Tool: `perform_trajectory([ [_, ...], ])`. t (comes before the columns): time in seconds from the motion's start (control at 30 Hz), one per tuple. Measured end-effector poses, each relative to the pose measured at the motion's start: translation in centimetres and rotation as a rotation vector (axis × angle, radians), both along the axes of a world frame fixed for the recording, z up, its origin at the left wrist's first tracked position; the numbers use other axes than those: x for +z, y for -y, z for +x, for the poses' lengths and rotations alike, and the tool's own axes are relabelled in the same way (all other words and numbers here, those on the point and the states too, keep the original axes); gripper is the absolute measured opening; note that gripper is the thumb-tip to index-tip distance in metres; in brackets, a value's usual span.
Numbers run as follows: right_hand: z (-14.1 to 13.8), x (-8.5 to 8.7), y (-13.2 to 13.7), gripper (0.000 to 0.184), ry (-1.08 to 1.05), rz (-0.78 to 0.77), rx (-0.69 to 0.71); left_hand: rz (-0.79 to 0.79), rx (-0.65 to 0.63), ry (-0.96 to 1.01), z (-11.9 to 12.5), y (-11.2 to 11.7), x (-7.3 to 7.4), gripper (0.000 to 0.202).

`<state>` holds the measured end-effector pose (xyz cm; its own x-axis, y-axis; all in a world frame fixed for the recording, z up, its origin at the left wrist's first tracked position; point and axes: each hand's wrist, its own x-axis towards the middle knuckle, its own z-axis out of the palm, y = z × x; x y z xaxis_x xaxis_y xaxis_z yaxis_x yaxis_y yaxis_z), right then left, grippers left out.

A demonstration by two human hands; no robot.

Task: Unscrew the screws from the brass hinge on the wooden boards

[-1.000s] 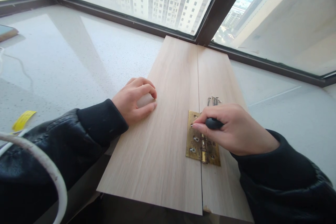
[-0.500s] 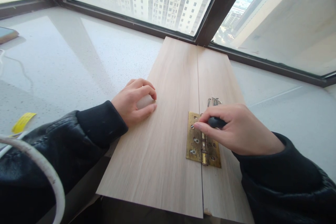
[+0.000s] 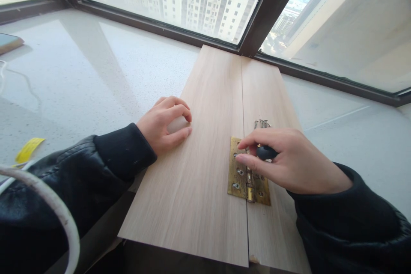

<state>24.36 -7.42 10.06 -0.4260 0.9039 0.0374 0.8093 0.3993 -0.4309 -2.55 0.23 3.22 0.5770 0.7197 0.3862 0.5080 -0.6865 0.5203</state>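
Observation:
Two light wooden boards (image 3: 199,171) lie side by side on a white stone sill, joined across their seam by a brass hinge (image 3: 239,177). My right hand (image 3: 289,160) is closed round a black-handled screwdriver (image 3: 266,152), held over the upper part of the hinge; its tip is hidden by my fingers. My left hand (image 3: 165,122) rests on the left board's edge with fingers curled, holding nothing that I can see. A few loose screws (image 3: 261,123) lie on the right board just beyond my right hand.
The white speckled sill (image 3: 80,77) spreads to the left, with a yellow tag (image 3: 28,149) and a phone-like object (image 3: 9,43) at the far left. A white cable (image 3: 61,214) curves at lower left. Dark window frames (image 3: 266,13) run behind the boards.
My right hand has shifted slightly lower and its fingers have turned a little on the screwdriver handle. My left hand and the boards stay where they were.

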Motion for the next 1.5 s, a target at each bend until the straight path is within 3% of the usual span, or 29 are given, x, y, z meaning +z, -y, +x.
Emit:
perform_trajectory([
  [0.13,0.01,0.02,0.03,0.007,-0.048,0.013,0.039,0.01,-0.002,0.014,0.0,-0.03,-0.14,0.014],
  [0.33,0.08,-0.12,-0.01,0.01,-0.076,0.051,0.11,0.025,-0.01,0.011,-0.06,-0.09,-0.22,0.015],
  [0.53,0.19,-0.2,0.02,0.014,0.008,0.051,0.045,0.038,-0.012,0.011,-0.03,-0.1,-0.24,0.015],
  [0.73,0.45,-0.2,-0.15,0.012,-0.05,0.021,0.117,0.037,-0.006,0.021,-0.03,-0.1,-0.35,0.015],
  [1.03,-0.23,-0.22,-0.09,0.017,0.047,0.034,0.084,0.036,-0.011,0.022,-0.01,-0.14,-0.39,0.015],
  [1.4,-0.33,-0.46,-0.15,0.017,0.006,0.116,0.089,0.032,-0.004,0.009,-0.03,-0.08,-0.27,0.015],
  [1.5,-0.29,-0.3,-0.11,0.018,-0.049,0.069,0.131,0.036,-0.003,0.018,-0.01,-0.07,-0.31,0.015],
])
